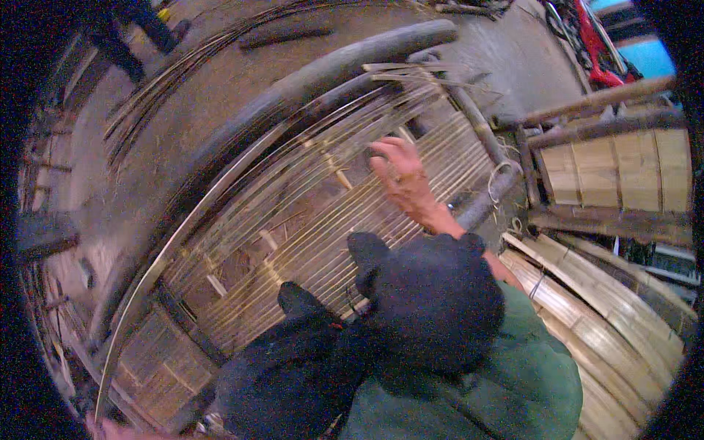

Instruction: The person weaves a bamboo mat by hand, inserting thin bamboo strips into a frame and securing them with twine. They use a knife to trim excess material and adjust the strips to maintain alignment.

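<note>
My right hand [400, 176] reaches over a wooden frame bearing rows of thin bamboo strips [330, 249]. Its fingers are curled; a small dark patch shows at them, but I cannot make out what it is. At the lower left edge, only part of my left hand [121, 430] shows, closed on the end of a long, pale bamboo strip [158, 268]. That strip bows up and right along the frame's far side. Short crosswise pieces [342, 178] sit among the rows. My dark-clad knees [440, 308] hide the near part of the frame.
A thick curved log [315, 70] lies beyond the frame. Thin rods [165, 77] are on the floor at the far left, near a person's dark-clad legs [121, 44]. Wide split bamboo slats [587, 323] lie at the right, below a bamboo-panelled wooden piece [609, 165].
</note>
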Demonstrator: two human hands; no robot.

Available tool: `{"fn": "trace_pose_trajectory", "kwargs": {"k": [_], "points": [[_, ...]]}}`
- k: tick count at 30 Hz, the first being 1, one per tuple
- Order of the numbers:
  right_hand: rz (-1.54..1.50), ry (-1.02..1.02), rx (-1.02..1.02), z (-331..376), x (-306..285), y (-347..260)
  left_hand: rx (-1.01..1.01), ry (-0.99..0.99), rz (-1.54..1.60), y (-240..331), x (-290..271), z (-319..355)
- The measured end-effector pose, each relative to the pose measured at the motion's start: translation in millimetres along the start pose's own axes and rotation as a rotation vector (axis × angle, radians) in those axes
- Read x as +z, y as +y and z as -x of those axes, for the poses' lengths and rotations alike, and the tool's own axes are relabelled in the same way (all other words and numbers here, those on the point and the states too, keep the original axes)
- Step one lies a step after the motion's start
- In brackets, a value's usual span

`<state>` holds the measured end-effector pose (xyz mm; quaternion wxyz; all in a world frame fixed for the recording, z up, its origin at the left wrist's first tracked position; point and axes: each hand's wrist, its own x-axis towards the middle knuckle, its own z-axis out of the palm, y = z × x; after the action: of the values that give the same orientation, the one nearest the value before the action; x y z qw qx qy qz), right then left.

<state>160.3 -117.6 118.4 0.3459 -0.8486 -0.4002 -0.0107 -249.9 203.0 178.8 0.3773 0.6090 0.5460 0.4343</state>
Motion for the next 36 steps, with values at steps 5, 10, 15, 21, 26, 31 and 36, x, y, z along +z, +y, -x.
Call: {"fn": "trace_pose_trajectory", "kwargs": {"k": [5,10,15,21,26,31,36], "points": [[0.495,0.134,0.372,141.6,-59.1,123.6,0.101,-0.144,-0.216,28.1,-10.2,-14.3],[0.518,0.060,0.594,224.0,-59.6,139.2,0.213,-0.252,-0.416,68.6,-18.2,-29.7],[0.197,-0.084,0.639,220.2,-34.1,91.7,0.341,-0.342,-0.592,122.0,-14.6,-54.0],[0.319,-0.289,0.681,210.1,-6.8,66.6,0.498,-0.454,-0.746,212.5,5.7,-73.1],[0.174,-0.145,0.770,221.4,-3.3,96.4,0.556,-0.641,-0.738,244.7,81.5,-72.7],[-0.006,-0.141,0.800,174.0,-125.2,24.1,0.431,-0.872,-0.687,183.7,175.8,-53.7],[-0.441,0.088,1.078,152.0,-251.8,-42.2,0.437,-1.030,-0.334,89.4,216.7,-13.7]]}}
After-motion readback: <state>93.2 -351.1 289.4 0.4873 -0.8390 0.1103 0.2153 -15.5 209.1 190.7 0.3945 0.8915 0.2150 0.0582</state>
